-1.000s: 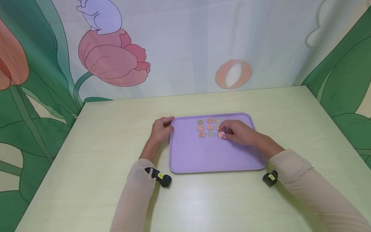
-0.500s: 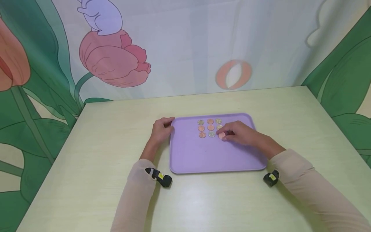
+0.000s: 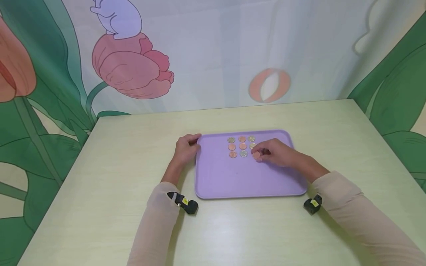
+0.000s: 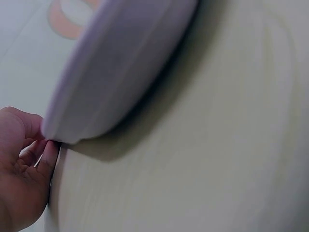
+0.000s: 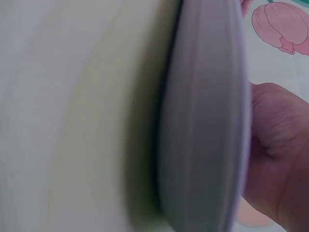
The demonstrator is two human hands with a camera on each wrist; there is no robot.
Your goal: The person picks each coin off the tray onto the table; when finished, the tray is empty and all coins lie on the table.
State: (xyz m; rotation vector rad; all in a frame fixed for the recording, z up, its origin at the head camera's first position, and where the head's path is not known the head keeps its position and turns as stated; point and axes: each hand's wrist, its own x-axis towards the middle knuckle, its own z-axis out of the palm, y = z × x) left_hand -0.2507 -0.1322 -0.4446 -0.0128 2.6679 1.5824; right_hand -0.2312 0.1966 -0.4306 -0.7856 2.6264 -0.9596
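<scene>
A purple tray [image 3: 226,181] lies on the table. Coins, some copper-coloured and some silvery or yellowish, form rows in its far middle part, among them a copper coin [image 3: 233,154] and a silvery coin [image 3: 243,153]. My right hand [image 3: 277,153] reaches over the tray and pinches a copper coin [image 3: 256,155] at the right end of the nearest row. It partly covers a yellowish coin [image 3: 253,146] just behind. My left hand [image 3: 184,149] holds the tray's left edge near the far corner, with thumb and fingers at the rim, also visible in the left wrist view.
The pale wooden table [image 3: 133,166] extends around the tray. Behind it hangs a printed curtain [image 3: 206,55] with flowers and leaves. Both wrists carry small black cameras, such as the left wrist camera [image 3: 189,207]. In the right wrist view the tray's side [image 5: 203,121] hides my right fingers.
My right fingers shift very slightly around the pinched coin, which stays at the end of the near row. The left hand and tray keep their places.
</scene>
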